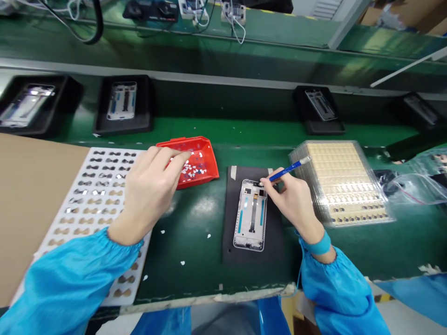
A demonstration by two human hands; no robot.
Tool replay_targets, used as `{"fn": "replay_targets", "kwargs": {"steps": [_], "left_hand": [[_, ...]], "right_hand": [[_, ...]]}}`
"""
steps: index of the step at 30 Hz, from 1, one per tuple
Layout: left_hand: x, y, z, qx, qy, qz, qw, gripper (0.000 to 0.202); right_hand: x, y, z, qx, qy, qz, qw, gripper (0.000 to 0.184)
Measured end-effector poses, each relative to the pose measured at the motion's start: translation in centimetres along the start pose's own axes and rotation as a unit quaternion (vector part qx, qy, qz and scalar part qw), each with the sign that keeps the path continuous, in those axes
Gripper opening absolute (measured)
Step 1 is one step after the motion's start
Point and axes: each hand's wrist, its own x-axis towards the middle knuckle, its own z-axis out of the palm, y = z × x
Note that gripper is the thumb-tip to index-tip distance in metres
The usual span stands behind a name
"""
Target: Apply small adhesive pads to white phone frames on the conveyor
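Overall, green bench [199, 279], shelf [296, 32] behind; right grip [293, 197] clasping blue tool [287, 171], left grip [148, 188] unclear.

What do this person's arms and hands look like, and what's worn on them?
The left sleeve and right sleeve are loose, wrinkled and bright blue, gathered at their ends. The left hand and right hand wear no gloves. A blue wristband sits on the right side only.

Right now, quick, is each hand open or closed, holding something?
Left hand: curled over the red tray; can't tell if it's pinching anything.
Right hand: closed, holding the blue pen-like tool.
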Motion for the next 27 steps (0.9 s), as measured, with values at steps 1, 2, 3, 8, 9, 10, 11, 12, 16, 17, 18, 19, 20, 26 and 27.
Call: {"fn": "replay_targets", "kwargs": {"steps": [1, 2, 3, 8, 9, 10, 11, 12, 16, 17, 18, 19, 20, 26, 27], "left_hand": [[0.0, -0.1, -0.1, -0.006, 0.002, 0.001, 1.000, 0.031], [0.0, -0.1, -0.1, -0.010, 0.004, 0.005, 1.000, 0.032], [0.0, -0.2, -0.2, -0.012, 0.007, 0.009, 1.000, 0.033], [-0.4, 0.0, 0.1, -0.047, 0.006, -0.006, 0.999, 0.034], [-0.5, 0.2, 0.2, -0.057, 0.014, -0.009, 0.998, 0.032], [-0.6, 0.4, 0.2, -0.062, 0.025, -0.007, 0.998, 0.029], [-0.8, 0.8, 0.2, -0.060, 0.037, 0.001, 0.997, 0.027], [-1.0, 1.2, 0.2, -0.054, 0.048, 0.018, 0.997, 0.026], [-1.9, 3.7, -0.7, -0.041, 0.064, 0.146, 0.986, 0.024], [-2.1, 4.3, -1.1, -0.044, 0.062, 0.178, 0.981, 0.024], [-2.3, 4.8, -1.4, -0.049, 0.061, 0.202, 0.976, 0.023], [-2.5, 5.2, -1.6, -0.055, 0.062, 0.217, 0.973, 0.023], [-2.7, 5.5, -1.8, -0.062, 0.065, 0.223, 0.971, 0.022], [-4.7, 4.6, -1.5, -0.078, 0.070, 0.167, 0.980, 0.020], [-5.0, 4.3, -1.4, -0.079, 0.067, 0.155, 0.982, 0.020]], "right_hand": [[0.0, 0.0, 0.0, -0.006, -0.002, -0.001, 1.000, 0.019], [0.1, 0.0, 0.0, -0.010, -0.005, -0.002, 1.000, 0.019], [0.1, -0.1, -0.1, -0.013, -0.009, -0.002, 1.000, 0.019], [0.3, -0.2, 0.0, -0.049, -0.026, -0.015, 0.998, 0.025], [0.3, -0.2, 0.1, -0.057, -0.029, -0.023, 0.998, 0.027], [0.2, -0.3, 0.1, -0.063, -0.032, -0.030, 0.997, 0.028], [0.2, -0.4, 0.2, -0.069, -0.035, -0.038, 0.996, 0.029], [0.1, -0.6, 0.2, -0.079, -0.038, -0.045, 0.995, 0.030], [-0.5, -2.1, 0.4, -0.183, -0.062, -0.073, 0.978, 0.020], [-0.6, -2.5, 0.5, -0.215, -0.072, -0.080, 0.971, 0.017], [-0.7, -2.9, 0.6, -0.239, -0.082, -0.085, 0.964, 0.016], [-0.8, -3.0, 0.8, -0.255, -0.092, -0.089, 0.959, 0.016], [-0.8, -3.0, 0.9, -0.262, -0.099, -0.093, 0.955, 0.015], [-0.9, -0.9, -0.9, -0.130, -0.044, -0.126, 0.982, 0.029], [-1.3, -0.6, -1.4, -0.079, -0.010, -0.139, 0.987, 0.036]]}}
